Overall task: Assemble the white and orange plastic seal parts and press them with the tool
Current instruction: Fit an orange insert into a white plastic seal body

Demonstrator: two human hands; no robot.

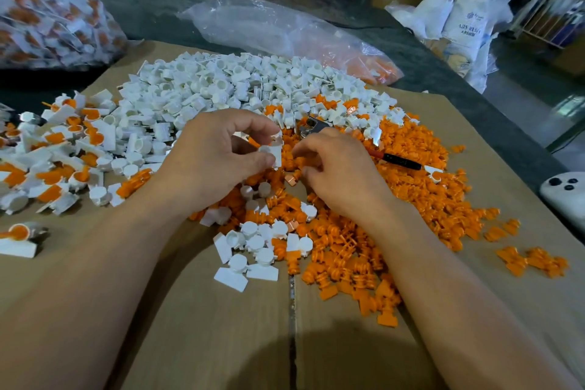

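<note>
Pinching a white seal part point(274, 153) between thumb and forefinger, the left hand point(215, 161) hovers; right hand point(340, 176) curls into orange parts point(414, 196), grasp unclear; assembled seals point(74, 133) heaped far left, most parts still loose; tool point(400, 163) lies unheld

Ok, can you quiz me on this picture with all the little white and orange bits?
1. True or false: the left hand pinches a white part.
2. The pile under the right hand is: A green, B orange, C blue.
3. Fill in: the joined white-and-orange seals lie on the person's ____ side.
Key: 1 true; 2 B; 3 left.
</note>
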